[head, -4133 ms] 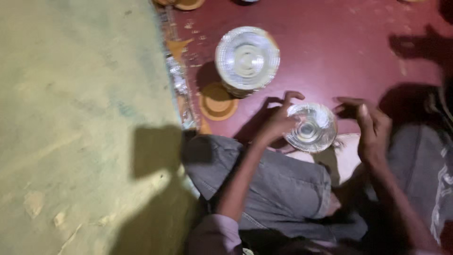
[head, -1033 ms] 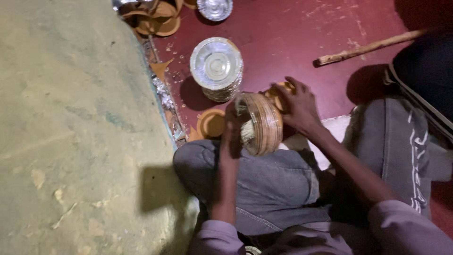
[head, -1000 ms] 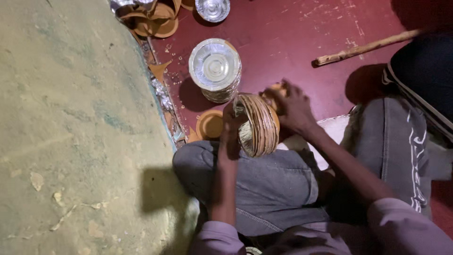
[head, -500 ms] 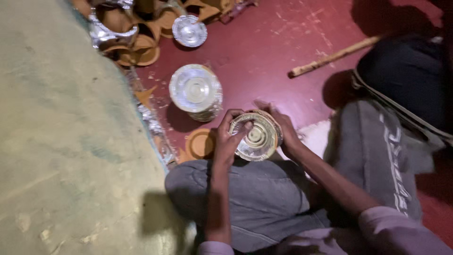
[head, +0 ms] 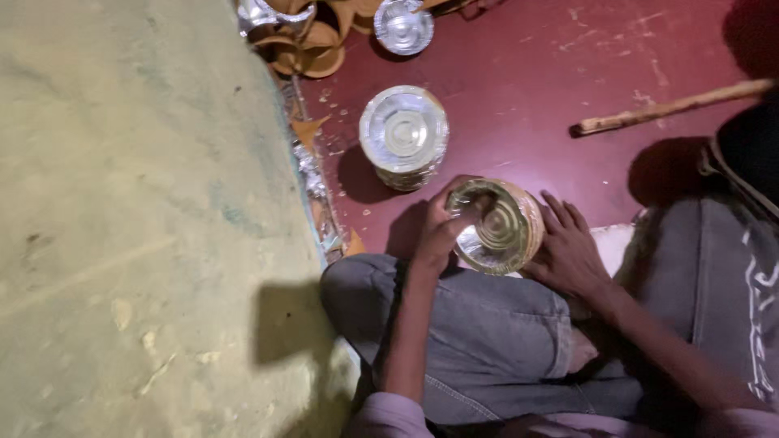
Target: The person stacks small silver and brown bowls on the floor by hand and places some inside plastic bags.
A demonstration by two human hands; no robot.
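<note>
To the far left of the grip lay a wide yellowish-green mat [head: 138, 219], its edge running down beside a strip of crumpled silver foil [head: 312, 174] on the dark red floor [head: 519, 73]. Up and left of the grip, at the top of the view, sat a heap of tan paper bowls [head: 304, 45] with foil scraps among them, and just right of that heap a single silver-lined bowl [head: 403, 24]. Directly above the grip, near it but apart, stood a stack of silver-lined bowls [head: 404, 134], open side up.

The left hand [head: 442, 231] was clenched on the near-left rim of a stack of foil-lined paper bowls [head: 497, 227], thumb and fingers curled over the edge. That held stack was tilted, its shiny inside facing up toward the camera and its tan outer wall showing along the right side; it hung just over the person's lap, above the grey trousers [head: 487, 341]. The right hand [head: 568, 251] pressed against the right side of the same stack, fingers spread flat along its wall, so the grip was a two-handed one with the stack between the palms.

Up and right of the grip, well apart, a wooden stick [head: 673, 105] lay on the floor. At the far right a dark bag [head: 751, 154] showed at the edge, only partly in view.
</note>
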